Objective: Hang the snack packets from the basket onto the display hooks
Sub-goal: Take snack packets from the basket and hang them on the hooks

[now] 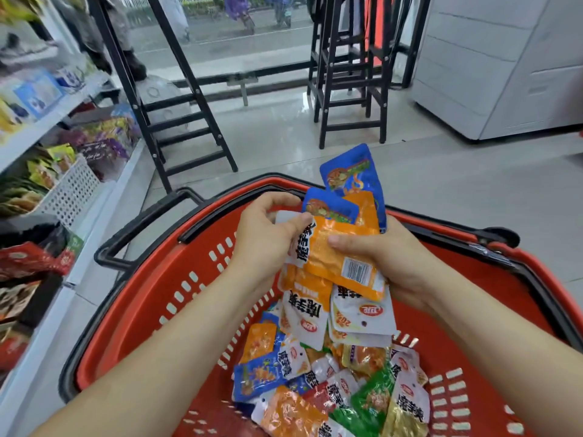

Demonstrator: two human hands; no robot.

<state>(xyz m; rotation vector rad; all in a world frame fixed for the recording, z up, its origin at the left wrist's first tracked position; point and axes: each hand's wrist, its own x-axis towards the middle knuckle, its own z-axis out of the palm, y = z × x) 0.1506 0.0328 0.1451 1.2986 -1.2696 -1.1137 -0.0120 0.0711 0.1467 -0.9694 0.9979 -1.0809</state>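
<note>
Step in hand: the person seems to be sorting a gathered bunch of snack packets [356,222] above the basket [142,294]; none is hung yet.
Left hand: the left hand [268,234] curls round the bunch's upper left edge, thumb pressed on a white packet [285,217].
Right hand: the right hand [397,263] grips the bunch from the right, thumb on an orange packet [344,257], fingers hidden beneath.
Other packets: loose packets [331,383] lie heaped on the basket's floor.
Hooks: none visible; shelves [63,102] stand to the left.
Doing it well: probably best to square the tops so the hang holes line up, turn all faces one way, group flavours, and pinch firmly so none slips back.
</note>
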